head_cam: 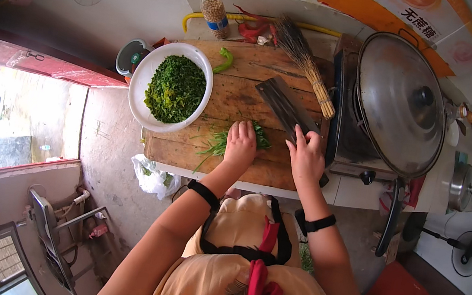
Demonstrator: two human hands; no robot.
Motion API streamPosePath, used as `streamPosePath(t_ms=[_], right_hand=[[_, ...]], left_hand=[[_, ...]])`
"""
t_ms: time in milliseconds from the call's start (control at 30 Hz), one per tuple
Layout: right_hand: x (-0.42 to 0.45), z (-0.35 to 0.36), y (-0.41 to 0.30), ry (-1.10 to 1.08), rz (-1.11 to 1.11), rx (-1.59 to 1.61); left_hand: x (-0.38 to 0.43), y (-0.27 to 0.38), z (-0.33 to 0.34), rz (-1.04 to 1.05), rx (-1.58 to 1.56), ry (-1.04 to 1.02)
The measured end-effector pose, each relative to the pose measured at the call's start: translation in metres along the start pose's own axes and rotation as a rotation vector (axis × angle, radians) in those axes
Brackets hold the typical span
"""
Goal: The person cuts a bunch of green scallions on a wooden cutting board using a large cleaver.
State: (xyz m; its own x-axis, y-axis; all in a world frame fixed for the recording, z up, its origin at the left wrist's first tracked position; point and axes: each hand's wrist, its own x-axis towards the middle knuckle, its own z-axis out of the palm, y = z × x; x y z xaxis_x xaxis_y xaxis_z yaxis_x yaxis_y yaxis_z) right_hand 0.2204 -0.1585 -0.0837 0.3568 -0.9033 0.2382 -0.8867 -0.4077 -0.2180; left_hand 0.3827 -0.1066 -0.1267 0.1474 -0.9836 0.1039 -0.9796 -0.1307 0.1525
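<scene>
A wooden cutting board (234, 97) lies before me. My left hand (242, 143) presses down on a bunch of leafy greens (216, 144), whose stems stick out to its left and leaves to its right. My right hand (306, 156) is on a cleaver (286, 104); the wide dark blade lies flat-looking on the board, angled up and left, and the handle is mostly hidden beneath the palm. At the board's left edge stands a white plastic bowl (139, 87) of chopped greens (176, 88). A green pepper (224, 60) lies near the bowl's upper right.
A bundled twig brush (305, 64) lies at the board's upper right, beside a gas stove (339, 131) with a large lidded pan (393, 102). Behind the board are a bottle of beans (214, 12) and red peppers (253, 29). A plastic bag (153, 178) hangs below the board's left front.
</scene>
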Motion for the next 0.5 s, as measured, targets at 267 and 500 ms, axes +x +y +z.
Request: streamPosePath(t_ms=[267, 500], right_hand=[[0.010, 0.026, 0.000, 0.085, -0.136, 0.020], [0.014, 0.010, -0.020, -0.070, -0.223, 0.590]], left_hand=[[0.000, -0.002, 0.003, -0.016, -0.027, -0.012], [-0.003, -0.002, 0.013, -0.017, 0.006, 0.060]])
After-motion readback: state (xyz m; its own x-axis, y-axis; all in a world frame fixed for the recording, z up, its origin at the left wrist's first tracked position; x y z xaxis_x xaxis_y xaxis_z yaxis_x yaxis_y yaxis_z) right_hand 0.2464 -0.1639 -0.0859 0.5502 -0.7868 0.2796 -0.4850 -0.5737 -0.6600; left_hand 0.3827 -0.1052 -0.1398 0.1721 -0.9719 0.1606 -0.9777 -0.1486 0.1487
